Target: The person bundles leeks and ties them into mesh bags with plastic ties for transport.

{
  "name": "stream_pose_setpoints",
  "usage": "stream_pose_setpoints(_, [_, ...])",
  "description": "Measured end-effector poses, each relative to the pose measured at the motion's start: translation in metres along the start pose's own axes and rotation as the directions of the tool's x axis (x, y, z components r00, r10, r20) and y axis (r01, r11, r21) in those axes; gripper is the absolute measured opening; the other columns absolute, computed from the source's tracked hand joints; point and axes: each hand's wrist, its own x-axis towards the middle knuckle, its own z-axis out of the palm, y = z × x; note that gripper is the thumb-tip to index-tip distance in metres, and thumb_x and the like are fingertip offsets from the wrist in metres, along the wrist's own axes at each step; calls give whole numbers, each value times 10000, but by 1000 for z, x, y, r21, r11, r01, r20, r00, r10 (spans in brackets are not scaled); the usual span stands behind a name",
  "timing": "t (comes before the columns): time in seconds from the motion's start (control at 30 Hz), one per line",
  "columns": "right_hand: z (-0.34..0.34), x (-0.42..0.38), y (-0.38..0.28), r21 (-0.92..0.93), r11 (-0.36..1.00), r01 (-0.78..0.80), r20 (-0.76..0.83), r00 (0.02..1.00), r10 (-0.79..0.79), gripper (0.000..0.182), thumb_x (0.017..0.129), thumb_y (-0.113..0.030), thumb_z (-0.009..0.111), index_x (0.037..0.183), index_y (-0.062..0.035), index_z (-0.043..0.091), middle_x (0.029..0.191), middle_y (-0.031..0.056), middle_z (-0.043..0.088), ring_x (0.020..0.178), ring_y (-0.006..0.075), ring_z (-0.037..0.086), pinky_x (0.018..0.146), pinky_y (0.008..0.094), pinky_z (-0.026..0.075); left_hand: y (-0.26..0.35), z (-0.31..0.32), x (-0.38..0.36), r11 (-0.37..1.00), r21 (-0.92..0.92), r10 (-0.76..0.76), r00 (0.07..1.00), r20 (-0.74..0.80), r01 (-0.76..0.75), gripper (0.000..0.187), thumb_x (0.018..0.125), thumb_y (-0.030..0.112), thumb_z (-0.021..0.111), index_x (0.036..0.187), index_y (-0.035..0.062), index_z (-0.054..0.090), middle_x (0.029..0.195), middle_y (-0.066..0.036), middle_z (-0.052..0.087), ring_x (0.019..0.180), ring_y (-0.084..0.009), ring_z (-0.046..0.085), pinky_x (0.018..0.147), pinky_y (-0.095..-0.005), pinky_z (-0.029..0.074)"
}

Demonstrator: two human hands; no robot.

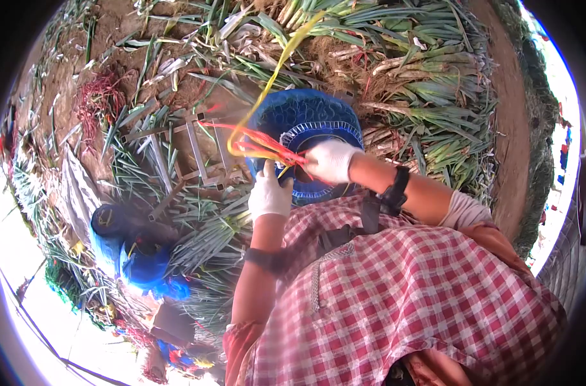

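My right hand (330, 161), in a white glove, is closed round the gathered end of a bundle of red plastic twine (267, 139). A long yellow plastic strip (265, 93) runs with the bundle and curves up and away. My left hand (270, 195), also gloved in white, is at the lower side of the same bundle, its fingertips bent against the strands. Directly beneath both hands sits a blue mesh net (299, 106), bunched round a ring-shaped opening. What lies inside the ring is mostly hidden by my right hand.
Green onions (444, 96) lie in bundles at the upper right. A metal frame (196, 151) stands left of the net among loose leaves. Tangled red twine (100, 103) rests on the soil. Rolled blue netting (138, 257) is at lower left, near a cardboard box (172, 323).
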Motion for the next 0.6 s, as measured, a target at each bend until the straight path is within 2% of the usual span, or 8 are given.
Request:
stream_pose_setpoints(0.07, [-40,-9,-28,224,974,30,15,999,-34,272,843,-312,507,837,-69,629,641,82,611,541,178,567,533,318,451,5,3,1,1000,8,17,1000,-18,-17,568,696,346,673,1170,118,459,1060,-147,528,867,-333,580,731,-420,473])
stream_pose_setpoints(0.13, [-73,-19,-56,500,801,330,-99,940,-326,207,825,-251,552,903,-70,615,680,54,616,569,135,563,532,267,448,10,6,1,996,-87,-28,999,-17,27,560,681,376,687,1138,116,492,1065,-151,522,903,-333,570,752,-423,469])
stream_pose_setpoints(0.3, [-131,-25,-137,566,371,736,-426,646,-633,340,858,-354,551,920,-23,599,690,31,625,552,36,533,444,157,379,24,16,5,999,-40,-12,994,-107,8,549,637,433,710,1026,82,546,1078,-141,510,899,-322,576,748,-400,476])
stream_pose_setpoints(0.37, [-153,-40,-159,-84,798,597,-438,697,-567,358,869,-359,534,943,-16,603,707,31,628,575,26,537,446,162,380,35,23,12,997,58,-50,994,-93,56,539,631,417,706,988,45,548,1017,-145,515,881,-308,585,741,-394,480])
stream_pose_setpoints(0.47, [-166,-19,-136,-37,818,575,-486,705,-517,354,886,-335,504,1024,-21,592,729,36,646,589,82,573,498,203,431,37,30,22,993,79,-79,987,-139,90,404,671,304,651,964,45,547,986,-147,513,858,-297,592,726,-396,484])
stream_pose_setpoints(0.5, [-168,-36,-131,161,907,389,-368,876,-311,329,900,-241,476,1112,1,546,877,63,656,743,109,609,651,213,492,33,30,25,993,51,-97,985,-140,105,374,678,272,629,964,44,546,989,-146,511,848,-298,593,721,-394,486])
stream_pose_setpoints(0.53, [-158,-21,-109,60,932,357,-513,812,-278,588,781,-620,490,910,-79,679,642,86,625,571,144,566,597,263,484,30,31,24,992,25,-118,983,-137,123,346,685,239,607,964,44,545,991,-144,509,838,-299,595,716,-391,487])
stream_pose_setpoints(0.6, [-145,-21,-82,56,973,222,-527,835,-160,475,805,-510,506,943,-78,648,727,100,633,669,179,589,654,288,483,28,22,17,992,13,-119,980,-162,123,280,706,217,575,934,56,557,997,-141,525,829,-307,596,706,-393,481])
